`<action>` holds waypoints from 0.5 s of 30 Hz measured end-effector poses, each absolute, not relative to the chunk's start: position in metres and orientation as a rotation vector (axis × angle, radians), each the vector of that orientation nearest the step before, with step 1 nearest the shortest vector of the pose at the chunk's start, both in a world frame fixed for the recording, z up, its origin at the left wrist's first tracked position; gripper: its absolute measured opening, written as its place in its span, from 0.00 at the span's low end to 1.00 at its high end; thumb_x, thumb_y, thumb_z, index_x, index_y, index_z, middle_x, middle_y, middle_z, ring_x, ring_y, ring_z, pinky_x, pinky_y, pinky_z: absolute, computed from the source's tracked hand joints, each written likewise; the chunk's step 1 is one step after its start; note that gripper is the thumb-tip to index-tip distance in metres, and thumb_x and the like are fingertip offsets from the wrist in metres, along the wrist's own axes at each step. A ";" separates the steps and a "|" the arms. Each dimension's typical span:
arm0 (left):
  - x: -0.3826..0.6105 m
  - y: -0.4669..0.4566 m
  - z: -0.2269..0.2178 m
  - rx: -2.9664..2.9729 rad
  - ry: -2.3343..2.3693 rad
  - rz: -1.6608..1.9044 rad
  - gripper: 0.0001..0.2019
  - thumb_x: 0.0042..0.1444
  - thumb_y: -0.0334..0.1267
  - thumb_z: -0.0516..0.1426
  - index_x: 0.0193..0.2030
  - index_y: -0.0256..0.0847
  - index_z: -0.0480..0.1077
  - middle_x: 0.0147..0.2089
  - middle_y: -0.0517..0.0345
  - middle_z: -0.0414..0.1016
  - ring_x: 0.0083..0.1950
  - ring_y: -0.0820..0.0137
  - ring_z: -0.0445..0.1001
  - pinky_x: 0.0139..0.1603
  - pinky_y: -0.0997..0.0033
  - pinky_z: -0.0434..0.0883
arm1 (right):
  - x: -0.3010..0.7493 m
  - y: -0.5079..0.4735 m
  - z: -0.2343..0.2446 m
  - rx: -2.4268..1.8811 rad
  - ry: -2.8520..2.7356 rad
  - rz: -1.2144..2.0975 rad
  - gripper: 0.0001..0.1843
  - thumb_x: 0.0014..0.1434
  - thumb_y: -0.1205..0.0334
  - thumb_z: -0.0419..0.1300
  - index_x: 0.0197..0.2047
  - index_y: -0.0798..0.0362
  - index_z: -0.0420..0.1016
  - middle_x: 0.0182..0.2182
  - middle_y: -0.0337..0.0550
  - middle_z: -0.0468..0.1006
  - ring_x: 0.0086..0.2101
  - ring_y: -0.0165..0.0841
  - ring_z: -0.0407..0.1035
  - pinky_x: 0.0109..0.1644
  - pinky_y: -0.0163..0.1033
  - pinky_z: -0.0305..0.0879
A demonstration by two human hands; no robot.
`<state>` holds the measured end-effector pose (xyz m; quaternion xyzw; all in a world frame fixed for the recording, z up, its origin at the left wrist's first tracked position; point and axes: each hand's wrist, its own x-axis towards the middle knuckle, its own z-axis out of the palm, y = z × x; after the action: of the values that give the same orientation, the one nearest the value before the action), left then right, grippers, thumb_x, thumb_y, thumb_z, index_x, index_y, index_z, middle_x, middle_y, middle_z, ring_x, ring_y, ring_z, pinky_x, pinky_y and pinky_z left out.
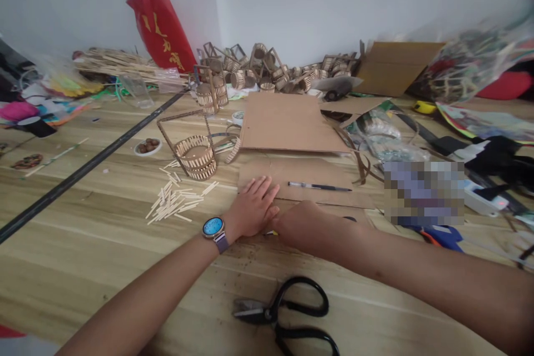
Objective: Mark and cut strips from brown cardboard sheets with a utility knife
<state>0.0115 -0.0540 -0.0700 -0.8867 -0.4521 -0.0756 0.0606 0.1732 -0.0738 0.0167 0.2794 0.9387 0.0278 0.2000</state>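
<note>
My left hand lies flat with fingers stretched on a flat piece of cardboard. A watch is on that wrist. Close beside it, my right hand is closed in a fist at the cardboard's near edge. A small yellow bit shows under the fist; what the hand grips is hidden. A pen rests on the cardboard just beyond my hands. Nearer to me lie black-handled scissors, blades pointing left. Left of my hands are scattered short wooden sticks and a small stick basket with a tall handle.
A larger cardboard sheet lies beyond the pen. Many small baskets are heaped along the wall beside a red bag. A bowl of brown nuts or beads stands left. At right are a power strip and plastic bags.
</note>
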 end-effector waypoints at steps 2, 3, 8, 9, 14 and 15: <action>0.011 -0.054 -0.070 -2.694 -1.358 -0.213 0.27 0.71 0.48 0.44 0.69 0.34 0.58 0.72 0.38 0.56 0.74 0.55 0.54 0.72 0.52 0.54 | 0.173 -0.073 0.016 0.764 2.597 0.061 0.12 0.62 0.75 0.56 0.40 0.57 0.81 0.26 0.47 0.82 0.28 0.37 0.78 0.24 0.33 0.58; 0.011 -0.054 -0.071 -2.699 -1.354 -0.210 0.27 0.71 0.48 0.43 0.70 0.34 0.58 0.73 0.39 0.56 0.74 0.55 0.54 0.72 0.52 0.54 | 0.174 -0.072 0.016 0.756 2.589 0.054 0.11 0.62 0.75 0.57 0.40 0.57 0.81 0.26 0.47 0.82 0.28 0.38 0.78 0.23 0.33 0.58; 0.010 -0.053 -0.072 -2.728 -1.337 -0.242 0.27 0.71 0.48 0.42 0.70 0.34 0.58 0.73 0.39 0.55 0.74 0.55 0.54 0.71 0.50 0.54 | 0.179 -0.070 0.011 0.738 2.582 0.046 0.11 0.62 0.74 0.57 0.39 0.55 0.81 0.25 0.46 0.82 0.27 0.40 0.78 0.22 0.34 0.56; 0.009 -0.053 -0.072 -2.734 -1.336 -0.240 0.27 0.71 0.48 0.42 0.70 0.34 0.58 0.73 0.39 0.55 0.74 0.54 0.54 0.71 0.50 0.54 | 0.182 -0.070 0.009 0.742 2.593 0.057 0.11 0.62 0.74 0.57 0.38 0.55 0.81 0.24 0.46 0.81 0.26 0.40 0.78 0.22 0.34 0.55; 0.009 -0.053 -0.071 -2.741 -1.353 -0.235 0.28 0.71 0.49 0.41 0.70 0.34 0.57 0.73 0.39 0.54 0.74 0.54 0.53 0.71 0.49 0.53 | 0.198 -0.067 -0.006 0.777 2.654 0.147 0.08 0.60 0.72 0.59 0.37 0.55 0.81 0.21 0.45 0.80 0.24 0.40 0.77 0.22 0.35 0.56; 0.009 -0.054 -0.071 -2.740 -1.356 -0.235 0.28 0.71 0.49 0.41 0.70 0.34 0.57 0.73 0.39 0.54 0.74 0.54 0.53 0.72 0.49 0.53 | 0.200 -0.066 -0.007 0.779 2.641 0.142 0.08 0.59 0.71 0.59 0.38 0.55 0.81 0.21 0.45 0.80 0.25 0.40 0.77 0.22 0.35 0.56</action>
<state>0.0089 -0.0535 -0.0713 -0.8930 -0.4419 -0.0765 0.0377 0.2003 -0.0661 -0.0073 0.2773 0.9402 0.0506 0.1912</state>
